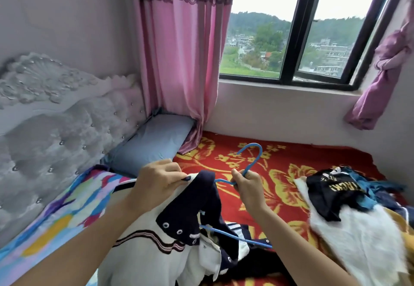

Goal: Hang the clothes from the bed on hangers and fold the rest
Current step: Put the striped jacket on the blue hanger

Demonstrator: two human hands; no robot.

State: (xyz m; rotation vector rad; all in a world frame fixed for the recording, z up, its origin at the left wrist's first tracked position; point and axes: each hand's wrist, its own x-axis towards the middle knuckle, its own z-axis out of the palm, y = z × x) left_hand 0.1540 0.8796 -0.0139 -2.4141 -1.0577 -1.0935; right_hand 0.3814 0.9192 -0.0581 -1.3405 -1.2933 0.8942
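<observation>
Covering the bed, a red blanket (280,158) with yellow flowers lies under a dark-framed window (291,39) hung with pink curtains (179,61). A tufted headboard (56,128) and a blue pillow (152,140) sit to your left. A heap of clothes (349,207) lies at your right. Your left hand (156,180) pinches the navy collar of a white garment (139,252). Your right hand (247,187) grips the blue hanger (261,151) at its neck, and one arm of the hanger is tucked under that collar.
</observation>
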